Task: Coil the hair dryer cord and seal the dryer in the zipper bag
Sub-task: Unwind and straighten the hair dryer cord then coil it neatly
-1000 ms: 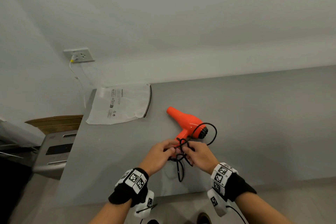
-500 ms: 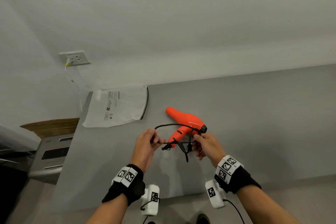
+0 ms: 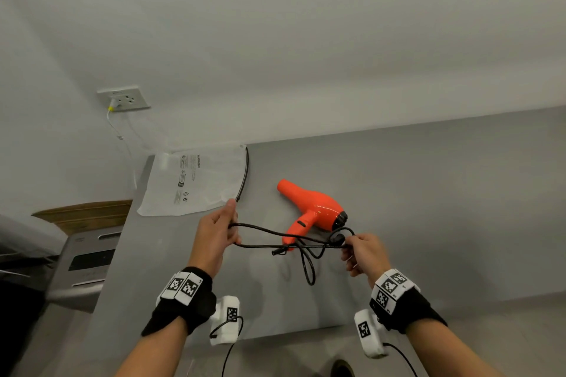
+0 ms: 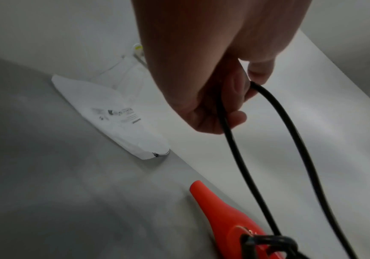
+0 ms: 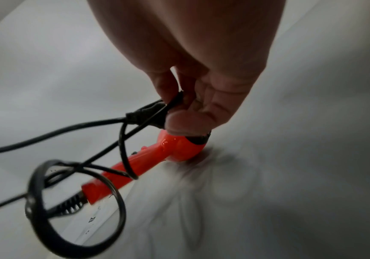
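Note:
An orange hair dryer [image 3: 312, 208] lies on the grey table [image 3: 428, 193], nozzle pointing up-left. Its black cord [image 3: 275, 239] stretches in two strands between my hands, with loops hanging below near the handle. My left hand [image 3: 225, 228] grips the bend of the cord [image 4: 254, 122], fingers curled round it. My right hand [image 3: 356, 249] pinches the other end of the strands next to the black plug [image 5: 150, 113], above the dryer [image 5: 170, 147]. The white zipper bag [image 3: 196, 180] lies flat at the table's far left corner, also seen in the left wrist view as the bag [image 4: 121, 119].
A wall socket [image 3: 124, 98] with a white cable plugged in sits above the bag. A grey appliance [image 3: 82, 266] and a cardboard box [image 3: 82, 214] stand left of the table. The table's near edge runs just below my wrists.
My hands have drawn apart, left hand moving left and right hand right, pulling the cord out into long strands. Before, both held the bunched cord together by the dryer handle.

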`<state>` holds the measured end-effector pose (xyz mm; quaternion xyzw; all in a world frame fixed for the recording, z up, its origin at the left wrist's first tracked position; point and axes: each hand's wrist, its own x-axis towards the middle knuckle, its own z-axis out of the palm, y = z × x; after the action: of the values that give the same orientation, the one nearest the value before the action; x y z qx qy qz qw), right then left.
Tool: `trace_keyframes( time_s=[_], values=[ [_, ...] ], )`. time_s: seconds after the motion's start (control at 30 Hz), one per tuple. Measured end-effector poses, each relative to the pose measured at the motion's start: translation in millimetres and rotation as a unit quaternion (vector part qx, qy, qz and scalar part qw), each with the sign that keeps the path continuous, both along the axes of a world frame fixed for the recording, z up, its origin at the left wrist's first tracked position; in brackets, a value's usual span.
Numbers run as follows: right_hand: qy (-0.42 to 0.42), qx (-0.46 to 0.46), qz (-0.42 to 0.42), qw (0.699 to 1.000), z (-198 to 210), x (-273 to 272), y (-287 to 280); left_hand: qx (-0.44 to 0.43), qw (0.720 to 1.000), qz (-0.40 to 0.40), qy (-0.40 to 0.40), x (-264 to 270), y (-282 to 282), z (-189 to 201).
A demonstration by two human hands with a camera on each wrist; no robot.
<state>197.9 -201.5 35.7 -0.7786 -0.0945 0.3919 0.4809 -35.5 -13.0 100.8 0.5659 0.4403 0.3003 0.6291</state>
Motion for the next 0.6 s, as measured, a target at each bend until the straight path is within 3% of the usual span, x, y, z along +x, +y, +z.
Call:
trace_keyframes(
  time_s=[0.2, 0.27, 0.33, 0.4, 0.5, 0.6],
  values=[
    [-0.016, 0.007, -0.028, 0.999, -10.9, 3.5, 0.3, 0.096, 0.972, -0.151, 0.154, -10.9, 4.4, -7.8],
    [-0.019, -0.016, -0.033, 0.999, -15.6, 7.0, -2.7, 0.100, 0.977, -0.125, 0.141, -12.5, 7.4, -9.8],
    [-0.019, -0.051, -0.020, 0.998, -21.1, 10.4, -8.2, 0.078, 0.993, -0.044, 0.073, -11.3, 11.1, -9.5],
    [-0.031, -0.088, 0.021, 0.995, -28.0, 11.7, -13.2, 0.075, 0.996, -0.017, 0.038, -8.4, 12.1, -4.9],
    [-0.114, -0.099, 0.075, 0.986, -25.2, 8.7, -11.7, 0.105, 0.990, -0.071, 0.054, 1.3, 1.0, 4.5],
    [-0.233, 0.003, 0.105, 0.967, -0.4, 0.1, -0.8, 0.155, 0.974, -0.133, 0.096, 15.0, -14.5, 10.3]
  ],
)
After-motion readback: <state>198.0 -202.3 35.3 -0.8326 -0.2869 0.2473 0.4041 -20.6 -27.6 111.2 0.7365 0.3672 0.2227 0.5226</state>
